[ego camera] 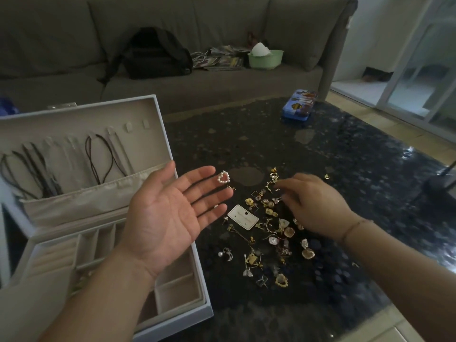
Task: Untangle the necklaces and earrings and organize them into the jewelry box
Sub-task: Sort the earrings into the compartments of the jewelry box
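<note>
The fingers of the left hand (170, 213) are held straight and slightly spread, palm turned up, and nothing is gripped by them. A heart-shaped ring of small white pearls (223, 177) is seen just at the tips of the index and middle fingers, toward one o'clock from the palm; whether it rests on the fingertips or lies on the table behind them cannot be told. The right hand (313, 206) is held palm down with its fingers bent toward eleven o'clock over the scattered pile of gold, pearl and shell-coloured earrings (269, 233); whether a piece is pinched cannot be told, as the fingertips are blurred. A thin cord bracelet (352, 228) is worn on the right wrist.

The pile is spread on the dark speckled glass table (345, 169), from three to five o'clock of the left palm. A small white earring card (243, 217) lies among the pieces; its printing is too small to be read.

The open white jewelry box with beige lining (158, 124) stands at nine o'clock of the pile, partly under the left forearm. Dark cord necklaces (98, 159) are hung inside its raised lid, above a gathered pocket.

A blue printed tin (298, 104) lies at twelve o'clock on the table; its lettering is not legible.
</note>
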### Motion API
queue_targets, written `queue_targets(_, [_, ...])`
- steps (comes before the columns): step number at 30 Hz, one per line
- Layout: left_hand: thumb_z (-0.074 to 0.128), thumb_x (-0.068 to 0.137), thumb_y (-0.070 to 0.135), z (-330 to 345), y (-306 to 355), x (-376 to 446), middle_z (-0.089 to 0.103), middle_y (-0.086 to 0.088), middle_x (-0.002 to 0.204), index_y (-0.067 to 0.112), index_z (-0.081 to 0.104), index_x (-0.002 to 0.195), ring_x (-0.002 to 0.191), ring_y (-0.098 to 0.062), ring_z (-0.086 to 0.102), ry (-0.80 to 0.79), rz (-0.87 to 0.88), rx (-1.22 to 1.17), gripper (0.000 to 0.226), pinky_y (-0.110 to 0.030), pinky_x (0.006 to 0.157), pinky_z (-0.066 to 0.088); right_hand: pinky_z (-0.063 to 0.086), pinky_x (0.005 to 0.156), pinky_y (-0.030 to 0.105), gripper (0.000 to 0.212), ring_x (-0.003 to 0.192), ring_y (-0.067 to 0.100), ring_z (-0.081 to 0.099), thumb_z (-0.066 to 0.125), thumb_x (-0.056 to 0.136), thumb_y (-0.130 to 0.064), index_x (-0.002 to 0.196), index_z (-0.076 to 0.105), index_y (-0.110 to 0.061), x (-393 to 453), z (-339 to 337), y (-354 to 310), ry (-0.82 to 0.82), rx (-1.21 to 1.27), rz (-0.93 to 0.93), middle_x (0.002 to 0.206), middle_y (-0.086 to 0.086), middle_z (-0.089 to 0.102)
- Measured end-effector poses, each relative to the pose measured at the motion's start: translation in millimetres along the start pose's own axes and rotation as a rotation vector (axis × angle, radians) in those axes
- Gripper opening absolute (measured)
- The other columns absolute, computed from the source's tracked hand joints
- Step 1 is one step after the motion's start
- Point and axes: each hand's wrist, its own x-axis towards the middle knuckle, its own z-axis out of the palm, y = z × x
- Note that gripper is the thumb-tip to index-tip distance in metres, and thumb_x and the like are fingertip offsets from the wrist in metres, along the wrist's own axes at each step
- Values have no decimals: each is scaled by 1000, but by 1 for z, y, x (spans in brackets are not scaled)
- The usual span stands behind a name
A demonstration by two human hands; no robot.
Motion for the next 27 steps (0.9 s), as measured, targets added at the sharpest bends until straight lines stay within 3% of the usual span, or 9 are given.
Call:
queue_targets(4, [78,65,51,-1,0,2,61,-21,132,6,70,119,122,-39,60,-24,-7,-11,71,-49,101,48,46,95,33,46,123,15,37,41,100,-33,143,32,-46,16,6,11,-162,-113,74,134,-10,40])
queue_targets(8, [80,62,50,-4,0,2,62,-21,132,6,70,118,122,-39,60,-46,-5,-3,72,-50,102,47,40,102,31,46,128,13,32,40,100,-29,142,36,-46,5,5,20,-134,-166,-36,139,-15,37])
queue_targets(12, [67,77,45,2,-2,1,67,-20,124,5,66,120,117,-36,64,-14,3,124,59,-45,100,51,37,106,27,42,134,8,32,40,100,-25,139,45,-40,-12,-1,28,-125,-169,-89,144,-20,39])
queue_targets(14, [65,84,31,8,-8,0,71,-17,113,6,65,117,108,-32,69,26,29,305,42,-38,92,57,41,103,26,41,131,7,37,41,99,-24,136,50,-39,-18,-4,30,-105,-205,-97,141,-21,44])
queue_targets(17, [72,84,5,19,-19,-3,75,-8,96,14,72,103,90,-22,73,93,119,783,21,-32,82,60,44,96,25,37,124,8,44,45,98,-24,129,57,-40,-23,-6,31,-65,-254,-88,134,-21,51])
queue_targets(20, [73,87,13,31,-29,-14,73,8,85,29,74,91,77,-7,70,35,118,1179,17,-28,78,60,46,92,24,32,119,7,47,47,98,-27,124,61,-40,-23,-6,30,-51,-241,-61,128,-22,55])
queue_targets(23, [67,92,30,45,-43,-33,68,16,90,35,70,98,84,2,63,-83,104,1517,8,-18,78,54,47,87,24,26,113,6,47,49,98,-30,116,64,-41,-26,-6,30,-45,-209,-38,122,-22,56])
queue_targets(27, [53,98,28,56,-64,-54,62,12,114,34,60,116,110,-7,52,-259,145,1844,20,-31,103,40,47,83,23,22,109,5,46,50,97,-31,111,62,-43,-31,-6,27,-62,-172,-40,117,-23,53])
